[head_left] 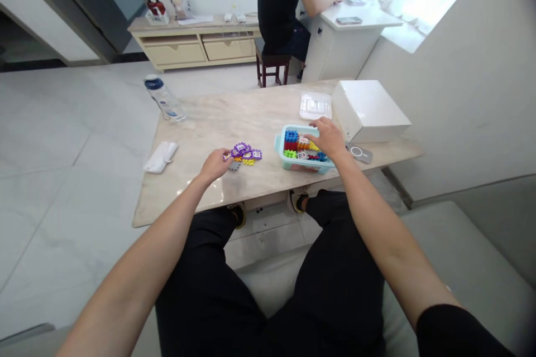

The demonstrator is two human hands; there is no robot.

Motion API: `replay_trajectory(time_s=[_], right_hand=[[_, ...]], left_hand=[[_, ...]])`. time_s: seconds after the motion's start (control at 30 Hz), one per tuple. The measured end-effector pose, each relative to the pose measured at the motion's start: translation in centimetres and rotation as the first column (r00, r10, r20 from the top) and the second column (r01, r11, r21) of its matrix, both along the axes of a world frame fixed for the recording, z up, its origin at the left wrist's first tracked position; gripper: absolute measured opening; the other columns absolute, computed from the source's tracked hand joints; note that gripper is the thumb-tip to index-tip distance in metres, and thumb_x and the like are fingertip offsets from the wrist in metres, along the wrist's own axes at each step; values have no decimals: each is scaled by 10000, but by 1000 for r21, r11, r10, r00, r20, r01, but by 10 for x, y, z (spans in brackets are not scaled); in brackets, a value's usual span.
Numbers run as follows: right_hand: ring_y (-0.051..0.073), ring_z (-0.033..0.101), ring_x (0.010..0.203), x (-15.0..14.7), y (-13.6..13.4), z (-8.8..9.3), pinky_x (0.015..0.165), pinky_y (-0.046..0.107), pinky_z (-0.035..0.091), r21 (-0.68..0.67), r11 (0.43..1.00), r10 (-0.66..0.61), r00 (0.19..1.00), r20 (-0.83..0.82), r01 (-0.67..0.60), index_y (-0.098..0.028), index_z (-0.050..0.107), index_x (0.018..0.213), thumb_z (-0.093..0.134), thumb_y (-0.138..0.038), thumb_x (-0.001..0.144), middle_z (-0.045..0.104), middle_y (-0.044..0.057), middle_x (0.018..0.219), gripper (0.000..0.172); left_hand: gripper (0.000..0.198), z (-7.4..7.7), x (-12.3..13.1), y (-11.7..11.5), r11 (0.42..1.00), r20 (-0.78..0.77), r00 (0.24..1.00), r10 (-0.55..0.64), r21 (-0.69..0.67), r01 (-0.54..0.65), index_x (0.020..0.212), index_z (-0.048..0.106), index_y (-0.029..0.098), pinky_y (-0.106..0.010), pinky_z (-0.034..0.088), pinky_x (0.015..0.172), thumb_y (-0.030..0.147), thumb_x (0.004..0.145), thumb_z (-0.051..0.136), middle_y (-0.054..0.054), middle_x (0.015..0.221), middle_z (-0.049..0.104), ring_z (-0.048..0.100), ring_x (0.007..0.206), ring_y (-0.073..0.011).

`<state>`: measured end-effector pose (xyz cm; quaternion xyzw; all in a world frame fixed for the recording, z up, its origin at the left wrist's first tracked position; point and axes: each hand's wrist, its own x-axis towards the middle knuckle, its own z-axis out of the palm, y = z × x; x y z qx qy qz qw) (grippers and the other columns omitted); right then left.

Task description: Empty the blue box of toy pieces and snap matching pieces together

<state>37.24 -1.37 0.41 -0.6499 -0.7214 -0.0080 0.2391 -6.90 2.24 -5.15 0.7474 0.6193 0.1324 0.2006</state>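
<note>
My left hand [215, 165] is at a small pile of purple building blocks [241, 149] on the table, its fingers closed on a purple block at the pile's left edge. Yellow blocks [248, 162] and a grey block [234, 166] lie under and beside the purple ones. My right hand [329, 136] hovers over the right part of a light-blue plastic bin [304, 165], thumb and fingers apart with nothing visible between them. Inside the bin, blue blocks [291, 136], green blocks [290, 153] and red, orange and yellow ones stand in rows. My right hand hides part of them.
A clear plastic lid [315, 106] and a white box [372, 109] lie beyond the bin; a grey phone [360, 153] is at its right. A water bottle [165, 100] and a white tissue pack [161, 157] are on the left. Another person [285, 5] sits at a desk behind.
</note>
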Motion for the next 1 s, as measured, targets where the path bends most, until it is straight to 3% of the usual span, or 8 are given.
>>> replay_trajectory(time_s=[0.23,0.37,0.5,0.67,0.87,1.0], right_hand=[[365,645,1356,17,-10,-15,1165,493,516,-233,972,4,999,53,8,-192,673,1443,861,-402,957,681,172,1429,563],[361,632,1394,5,0,-20,1187,474,501,-293,956,58,993,98,-27,-187,638,1482,842,-408,971,669,184,1466,593],[374,646,1370,-9,12,-26,1166,466,511,-337,941,71,990,124,-25,-166,643,1446,840,-376,963,679,208,1463,562],[370,683,1314,-20,21,-35,1099,451,554,-408,913,48,990,135,11,-150,626,1431,847,-371,962,704,211,1417,564],[343,721,1255,-29,27,-38,1063,423,580,-436,897,-15,991,131,71,-180,685,1343,813,-296,971,697,211,1426,411],[357,738,1218,-33,31,-38,1040,449,597,-436,895,-43,992,118,91,-157,697,1336,817,-263,954,713,223,1399,413]], left_hand=[[347,13,50,11,1000,91,996,2,27,-5,1244,785,176,-382,592,1061,355,982,644,-145,1293,817,774,1114,-289],[341,22,76,15,998,215,976,37,39,-46,1252,779,171,-366,602,1038,348,985,661,-131,1277,823,780,1085,-269],[336,26,93,15,999,233,972,23,36,-32,1262,778,160,-365,605,1027,315,991,655,-138,1280,819,782,1076,-263],[328,23,94,14,999,181,983,-29,34,23,1240,790,159,-382,597,1046,336,994,663,-137,1258,820,774,1078,-268],[272,24,78,14,1000,181,983,24,-4,-24,1160,808,184,-361,594,1026,355,981,695,-111,1211,836,770,1085,-276],[259,23,71,11,1000,170,985,26,-15,-23,1136,820,193,-360,590,1011,356,970,704,-113,1185,840,765,1098,-287]])
